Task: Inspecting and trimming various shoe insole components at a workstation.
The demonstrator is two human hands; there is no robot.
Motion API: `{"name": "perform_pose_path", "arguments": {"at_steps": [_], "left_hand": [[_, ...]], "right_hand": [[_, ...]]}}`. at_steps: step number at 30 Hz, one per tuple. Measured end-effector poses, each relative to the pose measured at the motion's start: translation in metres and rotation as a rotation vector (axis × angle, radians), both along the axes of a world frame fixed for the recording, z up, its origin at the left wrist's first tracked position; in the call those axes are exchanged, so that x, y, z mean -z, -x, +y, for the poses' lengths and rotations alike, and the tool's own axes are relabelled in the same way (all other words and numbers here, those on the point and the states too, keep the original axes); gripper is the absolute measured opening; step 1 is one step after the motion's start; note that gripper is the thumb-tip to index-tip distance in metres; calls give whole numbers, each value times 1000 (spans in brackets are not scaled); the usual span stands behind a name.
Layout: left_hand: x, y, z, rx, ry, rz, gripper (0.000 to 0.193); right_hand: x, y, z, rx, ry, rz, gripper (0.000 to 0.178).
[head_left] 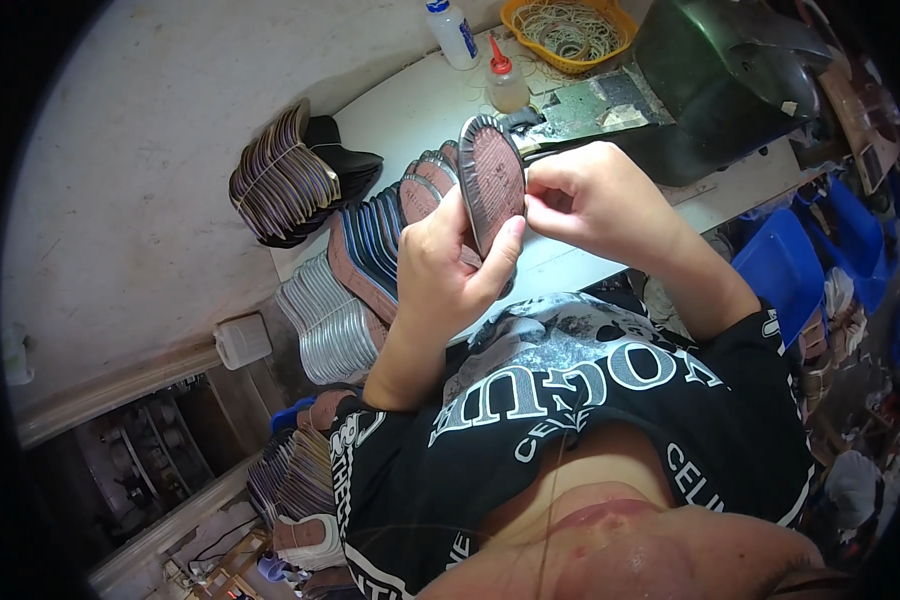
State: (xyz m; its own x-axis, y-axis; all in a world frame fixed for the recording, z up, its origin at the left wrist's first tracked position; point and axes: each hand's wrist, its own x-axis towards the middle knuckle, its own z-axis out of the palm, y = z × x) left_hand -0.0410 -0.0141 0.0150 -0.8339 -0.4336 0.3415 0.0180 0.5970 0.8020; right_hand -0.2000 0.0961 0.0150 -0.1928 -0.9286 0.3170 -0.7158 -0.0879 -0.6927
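Left hand (440,275) grips insole (492,182) upright, long axis vertical, toe up; right hand (590,200) pinches its edge.

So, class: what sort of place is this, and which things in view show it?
Probably a small shoemaking workshop. Both hands hold an insole at a white workbench, stacks of insoles lie alongside, and a glue bottle stands by a dark machine.

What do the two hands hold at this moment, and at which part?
Both hold one brown shoe insole. The left hand grips its lower end, thumb on the face; the right hand pinches its right edge.
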Motion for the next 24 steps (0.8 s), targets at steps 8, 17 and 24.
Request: {"name": "perform_pose_path", "arguments": {"at_steps": [8,17,24], "left_hand": [[18,5,8,-201,-261,269,25],[20,6,10,-237,-91,190,24],[37,13,5,-214,185,235,16]], "right_hand": [[35,11,-8,-81,-79,-1105,9],[32,10,-6,-67,14,-1040,8],[27,-8,-1,271,201,-93,7]]}}
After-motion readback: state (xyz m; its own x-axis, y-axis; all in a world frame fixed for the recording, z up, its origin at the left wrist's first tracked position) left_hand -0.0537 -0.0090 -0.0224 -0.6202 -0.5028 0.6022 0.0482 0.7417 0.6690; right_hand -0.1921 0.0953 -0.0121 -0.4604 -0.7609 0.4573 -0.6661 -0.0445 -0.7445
